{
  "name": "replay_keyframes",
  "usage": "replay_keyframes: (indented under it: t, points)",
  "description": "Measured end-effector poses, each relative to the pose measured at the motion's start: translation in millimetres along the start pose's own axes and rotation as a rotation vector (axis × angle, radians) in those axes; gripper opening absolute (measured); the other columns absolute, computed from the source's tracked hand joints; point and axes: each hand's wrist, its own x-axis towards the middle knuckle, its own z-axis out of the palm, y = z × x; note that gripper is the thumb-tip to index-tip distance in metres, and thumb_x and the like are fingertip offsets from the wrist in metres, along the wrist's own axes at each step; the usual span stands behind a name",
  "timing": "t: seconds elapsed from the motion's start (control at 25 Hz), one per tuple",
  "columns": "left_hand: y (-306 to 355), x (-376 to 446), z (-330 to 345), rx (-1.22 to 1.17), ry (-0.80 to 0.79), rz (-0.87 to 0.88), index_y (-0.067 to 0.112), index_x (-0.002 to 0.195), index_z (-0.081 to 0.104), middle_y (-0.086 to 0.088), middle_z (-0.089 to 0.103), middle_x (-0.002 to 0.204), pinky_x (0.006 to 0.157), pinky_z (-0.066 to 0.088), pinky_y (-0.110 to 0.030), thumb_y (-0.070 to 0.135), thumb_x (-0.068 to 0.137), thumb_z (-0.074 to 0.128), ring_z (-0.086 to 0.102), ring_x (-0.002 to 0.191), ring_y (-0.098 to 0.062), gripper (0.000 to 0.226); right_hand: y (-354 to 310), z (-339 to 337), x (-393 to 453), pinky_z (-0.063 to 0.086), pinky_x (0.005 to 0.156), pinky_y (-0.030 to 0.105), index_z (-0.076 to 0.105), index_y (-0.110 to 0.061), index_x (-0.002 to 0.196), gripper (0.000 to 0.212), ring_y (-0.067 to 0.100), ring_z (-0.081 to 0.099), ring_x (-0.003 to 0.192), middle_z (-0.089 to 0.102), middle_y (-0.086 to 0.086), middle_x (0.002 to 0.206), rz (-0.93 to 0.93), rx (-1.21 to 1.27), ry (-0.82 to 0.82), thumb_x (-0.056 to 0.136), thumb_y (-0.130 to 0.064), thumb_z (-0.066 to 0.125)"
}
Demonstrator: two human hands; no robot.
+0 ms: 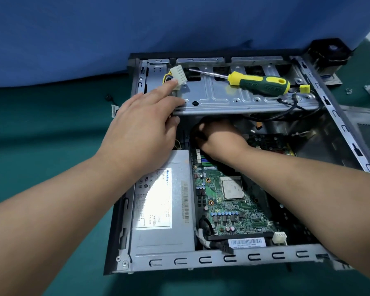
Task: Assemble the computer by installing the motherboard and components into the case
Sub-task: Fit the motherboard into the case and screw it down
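The right hand (pixel 214 135) reached under the drive tray (pixel 244 99), so its fingers were lost in shadow and whatever they touched could not be told. Both forearms ran off the picture's edges. The power supply (pixel 158 210) label was glared and too small to read. The fan (pixel 329 52) behind the case (pixel 222 258) was blurred.

- Case (pixel 201 260) lies open on the worktop (pixel 51 129).
- Left hand (pixel 145 122) touches a white connector (pixel 178 76) at the case's far-left corner.
- Right hand (pixel 217 135) reaches under the drive tray (pixel 233 99); its fingers are hidden.
- Screwdriver (pixel 259 82) lies on that tray.
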Motion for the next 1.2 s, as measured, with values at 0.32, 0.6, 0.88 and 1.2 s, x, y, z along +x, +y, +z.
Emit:
replay_keyframes:
  t: [0.32, 0.6, 0.88, 1.2]
  points:
    - [-0.3, 0.0, 0.2, -0.009, 0.009, 0.002, 0.034, 0.142, 0.056, 0.019, 0.029, 0.165, 0.123, 0.016, -0.03, 0.028, 0.101, 0.051, 0.036, 0.142, -0.009, 0.042, -0.7, -1.9, 0.8, 0.053, 0.086, 0.037, 0.068, -0.021, 0.11, 0.021, 0.036, 0.064, 0.105, 0.068, 0.013, 0.116, -0.011, -0.038, -0.007, 0.097, -0.034, 0.058]
    - [0.6, -0.5, 0.7, -0.023, 0.023, 0.005, 0.033, 0.141, 0.057, 0.018, 0.031, 0.164, 0.122, 0.015, -0.029, 0.028, 0.101, 0.051, 0.035, 0.14, -0.007, 0.041, -8.4, -4.5, 1.3, 0.05, 0.079, 0.034, 0.069, -0.02, 0.113, 0.026, 0.036, 0.065, 0.103, 0.068, 0.01, 0.117, -0.063, -0.182, 0.005, 0.088, -0.022, 0.062]
    - [1.2, -0.6, -0.3, -0.031, 0.019, 0.004, 0.033, 0.14, 0.058, 0.017, 0.032, 0.164, 0.123, 0.017, -0.031, 0.028, 0.101, 0.051, 0.038, 0.14, -0.01, 0.04, -9.0, -6.7, 3.7, 0.052, 0.084, 0.036, 0.069, -0.018, 0.119, 0.032, 0.036, 0.063, 0.107, 0.067, 0.012, 0.119, -0.071, -0.224, -0.041, 0.087, -0.019, 0.063]
    - [2.0, -0.4, -0.4, -0.033, 0.013, -0.012, 0.034, 0.14, 0.058, 0.018, 0.032, 0.164, 0.123, 0.019, -0.032, 0.028, 0.101, 0.051, 0.039, 0.14, -0.012, 0.039, -10.1, -5.1, 2.0, 0.049, 0.082, 0.033, 0.071, -0.02, 0.114, 0.025, 0.036, 0.063, 0.107, 0.067, 0.011, 0.12, -0.026, -0.137, 0.004, 0.09, -0.021, 0.063]
